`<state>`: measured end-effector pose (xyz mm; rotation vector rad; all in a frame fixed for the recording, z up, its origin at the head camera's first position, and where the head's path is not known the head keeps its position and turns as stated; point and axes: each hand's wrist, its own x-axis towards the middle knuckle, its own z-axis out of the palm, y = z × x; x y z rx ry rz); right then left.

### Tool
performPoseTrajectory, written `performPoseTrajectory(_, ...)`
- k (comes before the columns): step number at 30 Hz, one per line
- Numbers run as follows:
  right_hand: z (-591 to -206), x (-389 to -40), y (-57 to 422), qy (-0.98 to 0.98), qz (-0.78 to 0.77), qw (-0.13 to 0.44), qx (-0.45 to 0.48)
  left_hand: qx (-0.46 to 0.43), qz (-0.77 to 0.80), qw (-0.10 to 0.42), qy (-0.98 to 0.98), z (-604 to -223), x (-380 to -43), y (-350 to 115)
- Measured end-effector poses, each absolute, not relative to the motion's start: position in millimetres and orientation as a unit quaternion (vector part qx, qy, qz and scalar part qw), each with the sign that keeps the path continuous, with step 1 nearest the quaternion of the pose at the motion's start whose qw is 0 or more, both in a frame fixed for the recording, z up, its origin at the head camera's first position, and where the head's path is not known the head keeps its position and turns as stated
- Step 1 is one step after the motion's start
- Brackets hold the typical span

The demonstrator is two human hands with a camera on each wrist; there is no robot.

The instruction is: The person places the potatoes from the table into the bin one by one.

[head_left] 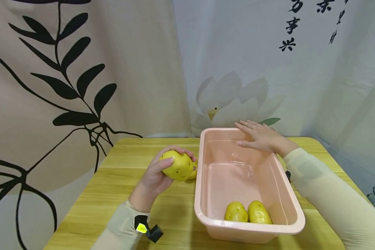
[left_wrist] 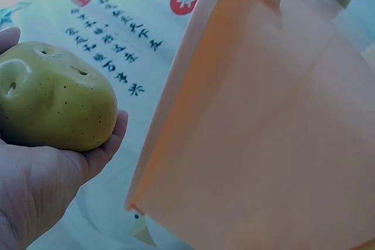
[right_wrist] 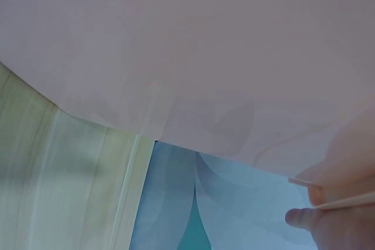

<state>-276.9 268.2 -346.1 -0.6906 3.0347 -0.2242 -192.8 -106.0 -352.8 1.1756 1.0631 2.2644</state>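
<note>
My left hand (head_left: 154, 175) holds a yellow potato (head_left: 178, 168) just left of a pink plastic tub (head_left: 202, 205). In the left wrist view, dark pits and specks show on this potato (left_wrist: 55, 100), which sits against the palm with fingers curled around it. Another yellow potato (head_left: 193, 172) is partly hidden behind it, beside the tub's left wall. Two more potatoes, one on the left (head_left: 236, 211) and one on the right (head_left: 259, 212), lie inside the tub at its near end. My right hand (head_left: 262, 137) rests over the tub's far right corner, fingers extended across the rim.
The tub stands on a wood-grain table (head_left: 112, 194), right of its middle. Behind the table hangs a pale curtain (head_left: 143, 69) printed with dark leaves, a lotus and characters. A small black camera (head_left: 154, 233) is strapped to the left wrist.
</note>
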Motion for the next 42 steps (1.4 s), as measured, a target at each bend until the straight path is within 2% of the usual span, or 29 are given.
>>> performPoseTrajectory(22, -344, -274, 266, 0.976, -0.061, -0.008, -0.21, 0.427, 0.756, 0.229, 0.44, -330, -192, -50)
performPoseTrajectory(42, -345, -273, 268, 0.975, -0.061, -0.014, -0.214, 0.424, 0.676, 0.313, 0.515, -324, -206, -2)
